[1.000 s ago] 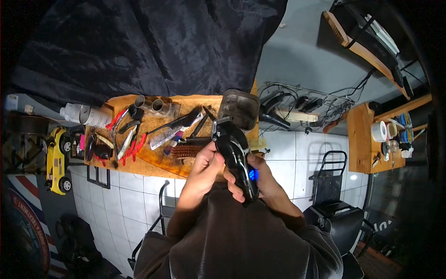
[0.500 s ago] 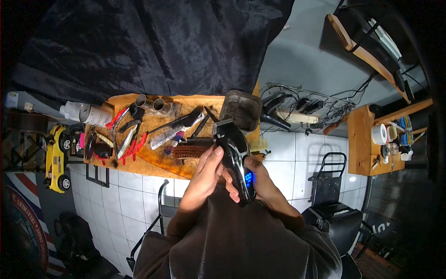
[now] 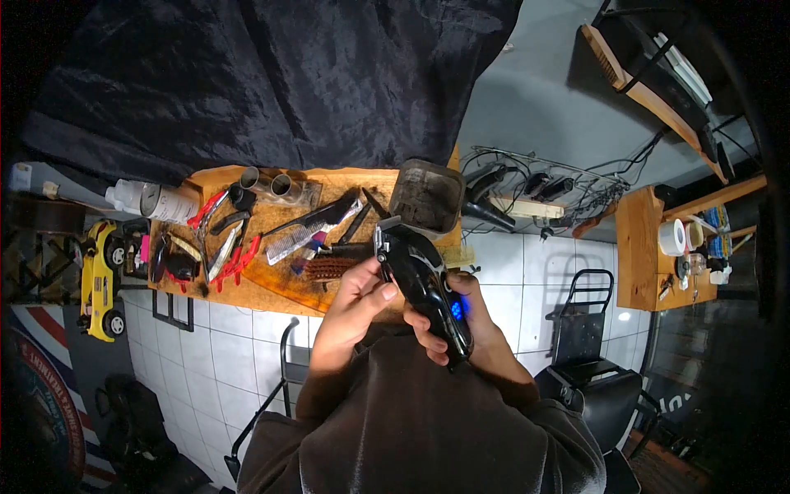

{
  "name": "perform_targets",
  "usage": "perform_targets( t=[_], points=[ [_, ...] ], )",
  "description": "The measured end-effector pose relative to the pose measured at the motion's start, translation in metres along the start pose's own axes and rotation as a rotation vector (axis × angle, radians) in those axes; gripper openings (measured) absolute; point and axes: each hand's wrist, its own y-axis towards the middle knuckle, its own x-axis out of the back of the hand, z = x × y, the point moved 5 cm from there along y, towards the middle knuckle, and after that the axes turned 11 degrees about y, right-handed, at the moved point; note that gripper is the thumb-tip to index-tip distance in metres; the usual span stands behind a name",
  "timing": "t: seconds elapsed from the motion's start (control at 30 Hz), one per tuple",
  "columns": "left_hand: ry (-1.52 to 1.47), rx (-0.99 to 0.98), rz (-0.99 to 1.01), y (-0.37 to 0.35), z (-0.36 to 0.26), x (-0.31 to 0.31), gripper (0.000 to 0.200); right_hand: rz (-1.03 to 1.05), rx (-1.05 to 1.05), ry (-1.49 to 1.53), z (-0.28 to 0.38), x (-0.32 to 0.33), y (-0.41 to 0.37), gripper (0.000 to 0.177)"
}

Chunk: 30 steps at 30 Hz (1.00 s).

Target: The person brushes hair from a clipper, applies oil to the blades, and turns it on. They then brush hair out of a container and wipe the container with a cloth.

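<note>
A black hair clipper (image 3: 424, 284) with a blue lit display is held upright over my lap, its metal blade end pointing away from me. My right hand (image 3: 473, 321) wraps round its lower body, fingers closed underneath and thumb along the side by the display. My left hand (image 3: 350, 309) is at the clipper's left side, thumb and fingers closed about the small lever below the blade; the exact contact is partly hidden. Just behind my left hand lies a reddish-brown bristle brush (image 3: 329, 267) on the wooden table (image 3: 280, 305).
Combs (image 3: 300, 230), red-handled clips (image 3: 239, 267) and a spray bottle (image 3: 164, 202) crowd the table. A dark plastic tub (image 3: 426, 198) sits at its right end. Hair dryers (image 3: 490, 193) hang by the wall. A black chair (image 3: 584, 321) stands at right, a yellow toy car (image 3: 100, 280) at left.
The clipper has tilted, its lower end swinging right with my right hand. My left hand has slid off its body to the lever side, and its thumb has moved lower.
</note>
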Motion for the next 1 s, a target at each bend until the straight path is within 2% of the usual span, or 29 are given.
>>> perform_targets(
  t=[0.2,0.27,0.3,0.5,0.67,1.0],
  points=[
    [-0.115,-0.121,0.052,0.002,-0.003,-0.006,0.044,-0.006,0.001,0.087,-0.001,0.005,0.0,0.066],
    [-0.071,-0.062,0.067,-0.002,0.012,0.005,0.044,-0.003,-0.006,0.131,0.0,0.003,-0.002,0.067],
    [-0.049,-0.032,0.071,-0.004,0.018,0.009,0.045,-0.001,-0.008,0.115,-0.001,0.003,-0.001,0.068],
    [-0.067,-0.145,0.023,0.0,0.002,-0.004,0.04,0.0,-0.018,-0.014,-0.004,0.0,0.0,0.066],
    [-0.149,-0.063,-0.015,-0.001,0.0,-0.008,0.035,-0.001,0.003,-0.179,-0.003,0.0,0.002,0.069],
    [-0.148,0.04,-0.129,-0.001,0.005,-0.01,0.031,-0.063,0.109,-0.213,-0.011,0.012,0.007,0.066]
  ],
)
